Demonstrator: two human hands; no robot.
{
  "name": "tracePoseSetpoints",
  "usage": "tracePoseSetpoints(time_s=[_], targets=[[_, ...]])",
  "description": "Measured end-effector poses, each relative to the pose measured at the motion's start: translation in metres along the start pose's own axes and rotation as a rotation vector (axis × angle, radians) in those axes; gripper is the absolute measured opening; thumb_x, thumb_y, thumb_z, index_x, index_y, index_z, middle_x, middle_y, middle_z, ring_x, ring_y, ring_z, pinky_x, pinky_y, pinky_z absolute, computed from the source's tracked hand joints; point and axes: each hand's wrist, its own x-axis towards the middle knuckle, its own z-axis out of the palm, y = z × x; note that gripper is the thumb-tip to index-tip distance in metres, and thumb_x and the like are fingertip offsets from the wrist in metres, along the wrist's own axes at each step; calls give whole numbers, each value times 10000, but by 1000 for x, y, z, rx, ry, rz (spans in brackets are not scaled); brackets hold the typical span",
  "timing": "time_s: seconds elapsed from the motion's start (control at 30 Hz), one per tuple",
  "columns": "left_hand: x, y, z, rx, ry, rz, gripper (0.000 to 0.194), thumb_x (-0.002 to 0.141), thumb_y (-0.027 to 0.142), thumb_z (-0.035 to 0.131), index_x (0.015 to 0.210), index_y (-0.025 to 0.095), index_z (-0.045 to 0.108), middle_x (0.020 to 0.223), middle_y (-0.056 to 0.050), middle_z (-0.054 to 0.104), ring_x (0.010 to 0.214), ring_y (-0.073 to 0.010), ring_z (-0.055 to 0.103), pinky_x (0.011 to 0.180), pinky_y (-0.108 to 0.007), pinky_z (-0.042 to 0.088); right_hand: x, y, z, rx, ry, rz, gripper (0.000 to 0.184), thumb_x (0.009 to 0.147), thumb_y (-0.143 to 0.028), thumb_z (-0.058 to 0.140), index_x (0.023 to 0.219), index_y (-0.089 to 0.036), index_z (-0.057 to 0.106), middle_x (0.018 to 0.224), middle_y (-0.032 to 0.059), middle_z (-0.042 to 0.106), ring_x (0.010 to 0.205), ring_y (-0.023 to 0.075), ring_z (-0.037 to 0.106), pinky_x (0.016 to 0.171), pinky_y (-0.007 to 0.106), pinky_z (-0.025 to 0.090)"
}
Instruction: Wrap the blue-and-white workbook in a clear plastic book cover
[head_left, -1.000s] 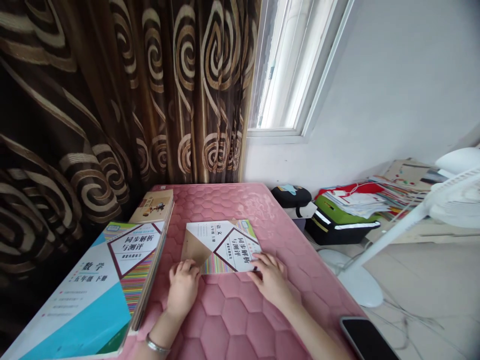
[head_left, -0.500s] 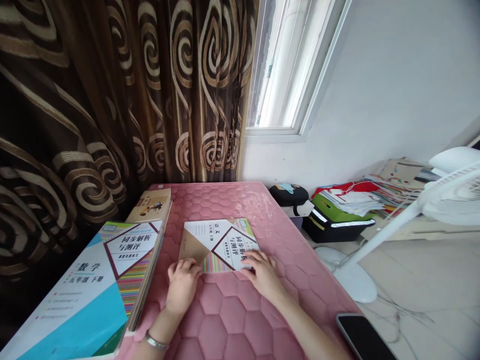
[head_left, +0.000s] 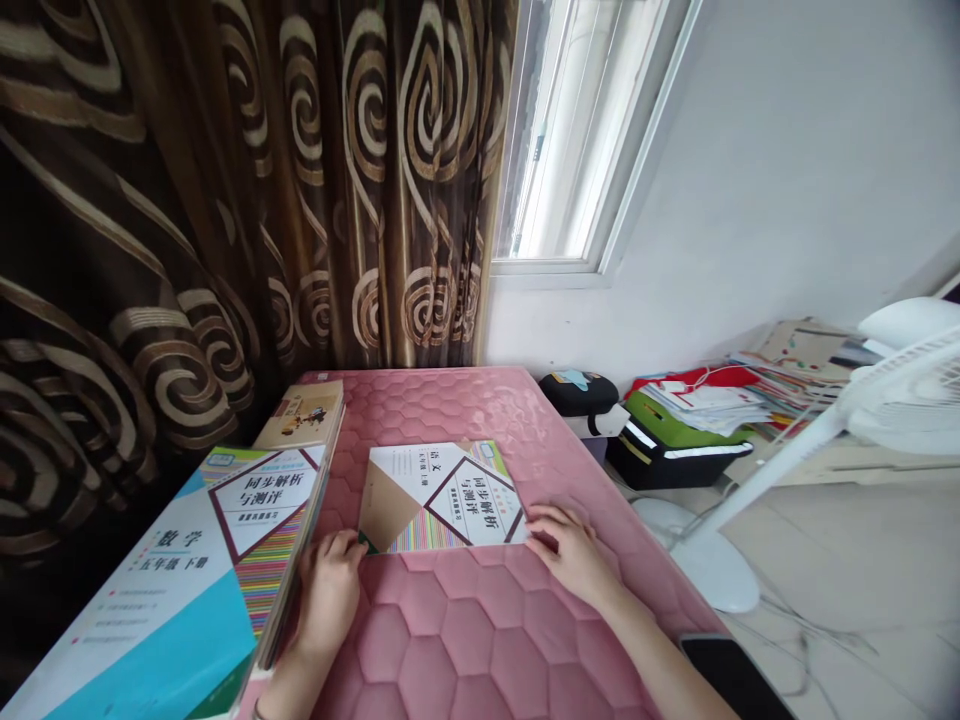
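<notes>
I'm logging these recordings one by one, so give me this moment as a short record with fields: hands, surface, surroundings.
Left hand: at the near left corner of a flat white-and-tan paper workbook; grip unclear
Right hand: fingertips at the workbook's right edge
Surface: pink hexagon-quilted pad
Left side: stack of paper books, white-and-blue cover on top
Right side: dark flat phone, cut off by the frame; white plastic fan
Behind: brown swirl-patterned curtain

Left hand (head_left: 330, 585) (curled), right hand (head_left: 574, 553) apart
</notes>
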Motion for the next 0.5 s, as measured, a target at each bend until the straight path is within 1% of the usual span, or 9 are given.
tracePoseSetpoints(time_s=[0.07, 0.13, 0.2, 0.23, 0.3, 0.33, 0.4, 0.5], targets=[[0, 15, -4, 51, -2, 1, 361, 849, 43, 434, 960, 230, 721, 1191, -74, 644, 1078, -257, 559, 899, -441, 389, 11, -9, -1, -53, -16, -48, 219, 859, -375, 514, 859, -283, 712, 1215, 40, 628, 1157, 261, 508, 930, 449, 360], [3, 35, -5, 50, -33, 40, 332, 861, 57, 447, 970, 223, 713, 1207, -78, 632, 1099, -257, 544, 926, -460, 383, 31, -24, 3, -95, -40, -118, 223, 878, -355, 503, 875, -270, 708, 1228, 49, 620, 1169, 253, 498, 943, 439, 353], [8, 57, -2, 19, -90, 102, 303, 870, 65, 461, 969, 215, 705, 1157, -73, 651, 1077, -242, 555, 928, -454, 394, 58, -43, 11, -126, -86, -184, 229, 896, -293, 481, 971, -258, 694, 1254, 55, 606, 1174, 235, 498, 955, 414, 358], [12, 68, 0, 8, -117, 124, 285, 873, 71, 468, 965, 205, 702, 1128, -74, 660, 1058, -236, 563, 919, -445, 406, 73, -53, 16, -142, -130, -216, 250, 901, -260, 470, 1038, -255, 679, 1278, 56, 593, 1184, 225, 495, 970, 400, 355], [18, 85, 4, 4, -151, 160, 259, 875, 75, 478, 965, 184, 695, 1082, -80, 670, 1019, -231, 577, 888, -425, 432, 104, -71, 26, -184, -206, -229, 331, 912, -225, 450, 1197, -262, 615, 1362, 49, 540, 1252, 217, 452, 1029, 388, 319], [21, 91, 7, 9, -154, 174, 255, 874, 72, 482, 975, 177, 692, 1081, -84, 669, 1008, -230, 581, 876, -418, 440, 119, -79, 30, -206, -247, -209, 369, 919, -224, 441, 1260, -272, 574, 1410, 40, 500, 1288, 216, 424, 1049, 385, 304], [26, 97, 11, 25, -141, 197, 258, 871, 67, 486, 999, 170, 684, 1097, -91, 665, 993, -228, 585, 863, -414, 448, 144, -89, 37, -232, -279, -168, 420, 929, -229, 424, 1339, -272, 509, 1460, 42, 452, 1328, 221, 390, 1065, 389, 296], [28, 96, 16, 40, -113, 228, 254, 876, 76, 490, 1007, 179, 681, 1121, -90, 659, 997, -224, 582, 868, -413, 447, 168, -93, 41, -250, -287, -110, 424, 933, -240, 418, 1348, -256, 504, 1448, 70, 468, 1315, 239, 418, 1029, 400, 343]])
